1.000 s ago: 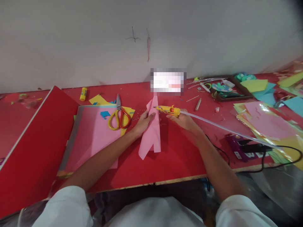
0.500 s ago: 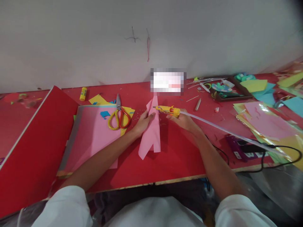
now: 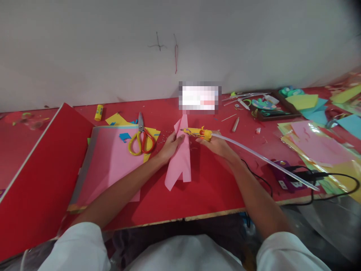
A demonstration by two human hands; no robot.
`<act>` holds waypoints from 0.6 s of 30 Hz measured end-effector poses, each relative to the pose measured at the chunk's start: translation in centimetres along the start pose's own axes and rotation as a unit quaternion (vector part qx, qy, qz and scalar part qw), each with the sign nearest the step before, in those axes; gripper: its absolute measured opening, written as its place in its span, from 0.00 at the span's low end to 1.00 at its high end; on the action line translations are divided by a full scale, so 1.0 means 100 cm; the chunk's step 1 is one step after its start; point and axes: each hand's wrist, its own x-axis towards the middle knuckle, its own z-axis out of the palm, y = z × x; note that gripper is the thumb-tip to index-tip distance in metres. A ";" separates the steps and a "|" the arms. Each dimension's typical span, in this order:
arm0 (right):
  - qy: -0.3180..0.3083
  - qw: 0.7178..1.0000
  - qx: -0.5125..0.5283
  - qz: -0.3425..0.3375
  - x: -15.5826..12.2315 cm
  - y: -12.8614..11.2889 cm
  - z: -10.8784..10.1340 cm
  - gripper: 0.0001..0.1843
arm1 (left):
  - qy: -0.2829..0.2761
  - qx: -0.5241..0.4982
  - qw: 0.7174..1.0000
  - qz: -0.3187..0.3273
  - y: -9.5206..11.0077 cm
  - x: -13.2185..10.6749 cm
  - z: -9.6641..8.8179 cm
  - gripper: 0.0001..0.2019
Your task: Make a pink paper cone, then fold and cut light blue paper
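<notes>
My left hand (image 3: 170, 146) is closed on a folded piece of pink paper (image 3: 182, 162), thumb across its front, and holds it up over the red table. In my right hand (image 3: 216, 143) is a yellow glue gun (image 3: 197, 132), its nozzle pointing left against or just in front of the paper's upper part; I cannot tell if it touches. A long clear glue stick (image 3: 262, 156) trails from the gun's back end toward the lower right. Scissors (image 3: 141, 139) with one yellow and one red handle lie left of my left hand, partly on pink sheets (image 3: 115, 158).
A red board (image 3: 47, 169) stands tilted at the left. A yellow glue-stick tube (image 3: 99, 112) stands near the wall. At the right are a dark tray (image 3: 275, 116) of small craft things, stacked coloured paper (image 3: 313, 141), a purple box (image 3: 283, 180) and a black cable (image 3: 345, 175).
The glue gun has shifted slightly left with my right hand. The rear end of its glue stick has swung left and now curves downward. My left hand and the pink paper stay nearly still.
</notes>
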 end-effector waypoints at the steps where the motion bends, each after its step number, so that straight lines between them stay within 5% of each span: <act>1: 0.002 1.000 0.003 0.001 0.000 0.000 0.000 0.26 | 0.002 0.004 1.000 0.002 0.000 0.000 0.000 0.25; 18: 0.029 0.997 0.069 -0.027 -0.004 0.002 -0.001 0.21 | -0.014 -0.014 1.000 -0.003 -0.004 0.001 -0.003 0.28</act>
